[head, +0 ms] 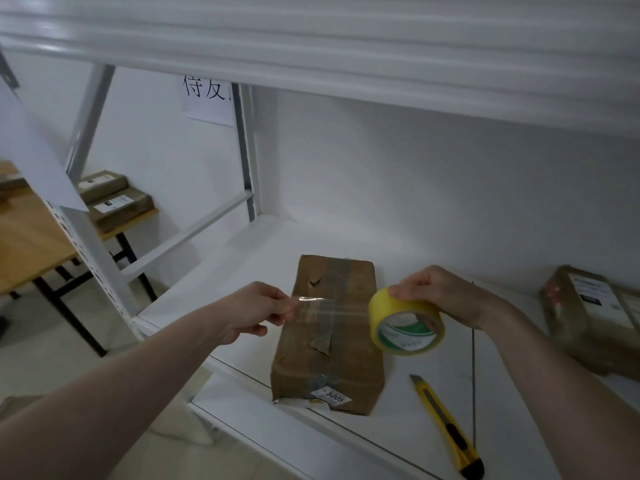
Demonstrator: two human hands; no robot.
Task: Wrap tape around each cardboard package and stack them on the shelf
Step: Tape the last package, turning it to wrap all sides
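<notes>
White shelving (242,244) is filling most of the view, backed by a white wall, with an upper shelf board running across the top. On the shelf, a brown cardboard package (329,341) is lying flat, its long side running away from the camera, old tape crossing its top and a small sticker reading 5005 sitting at its near end.

Above the package, the left hand (256,310) is pinching the free end of a clear tape strip (329,306) between thumb and fingers. The strip is stretching across over the package toward the tape roll (407,323), a yellow-sided roll with a green and white core. The right hand (440,296) is gripping the roll from above, fingers curled over its rim, holding it just right of the package and off the shelf.

A yellow box cutter (446,427) is lying on the shelf near the front edge, right of the package and below the roll. At the right edge, a second package (588,317) with a white label is sitting on the same shelf, well apart from the first.

To the left, beyond the shelf frame, a wooden table (31,244) is carrying two more packages (114,199). A paper sign (207,98) with printed characters is hanging on the wall.
</notes>
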